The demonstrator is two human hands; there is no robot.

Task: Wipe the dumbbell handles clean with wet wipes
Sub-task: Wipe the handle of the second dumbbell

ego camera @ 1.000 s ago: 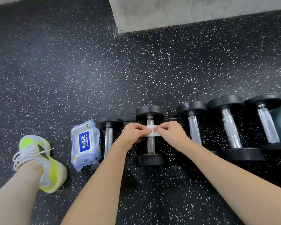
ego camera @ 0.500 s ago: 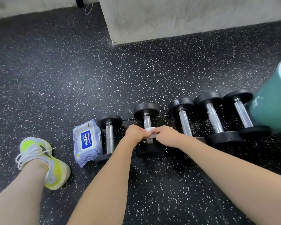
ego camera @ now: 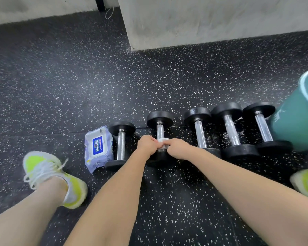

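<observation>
On the black speckled rubber floor [ego camera: 96,82], five black-headed dumbbells with chrome handles lie side by side in a row, each long axis running away from the person, far head toward the grey concrete wall [ego camera: 212,20]. The second dumbbell from the left [ego camera: 159,121] is the one in hand: a white wet wipe [ego camera: 162,140] is wrapped across its chrome handle [ego camera: 160,132], near the nearer head. The left hand [ego camera: 147,145] pinches the wipe's left end with curled fingers, and the right hand [ego camera: 177,148] pinches its right end the same way, so both hands sit level on either side of the bar. Judging from this, the next stroke should run along the bar, away toward the far head, where bare chrome shows. The purple wet-wipe pack [ego camera: 98,148] lies at the row's left end, just beside the leftmost dumbbell [ego camera: 121,142].
</observation>
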